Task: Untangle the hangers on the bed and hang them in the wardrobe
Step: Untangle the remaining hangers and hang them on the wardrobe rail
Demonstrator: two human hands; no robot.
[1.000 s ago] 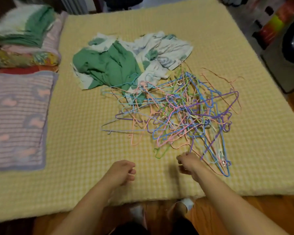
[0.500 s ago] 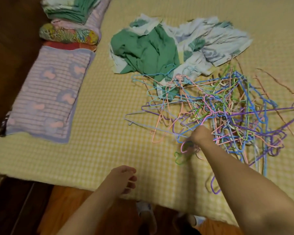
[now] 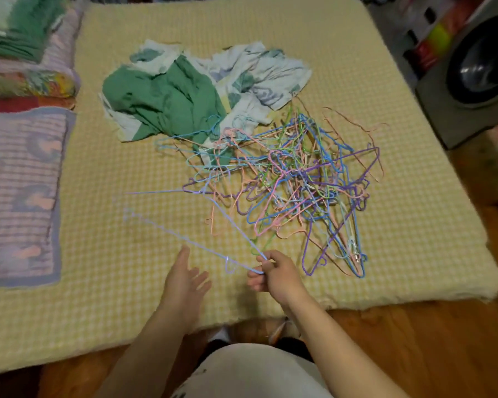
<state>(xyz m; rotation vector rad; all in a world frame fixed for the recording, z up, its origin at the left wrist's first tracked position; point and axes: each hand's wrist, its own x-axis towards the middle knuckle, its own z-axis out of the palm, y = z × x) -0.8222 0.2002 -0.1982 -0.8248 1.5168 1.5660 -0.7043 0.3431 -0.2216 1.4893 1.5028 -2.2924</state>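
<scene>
Near bed (image 3: 98, 326) edge, one hanger out
My right hand (image 3: 273, 275) pinches the lilac hanger (image 3: 190, 242), long axis running far-left; left hand (image 3: 184, 280) open just beside.

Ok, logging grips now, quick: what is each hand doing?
Left hand: open, fingers spread, holding nothing.
Right hand: pinching a light blue hanger pulled from the pile.

No readable text, labels, brands or numbers anywhere in view. Coloured packaging (image 3: 431, 38) at upper right is too blurred to make out any print. The bedding and cloth carry patterns only, no lettering.
</scene>
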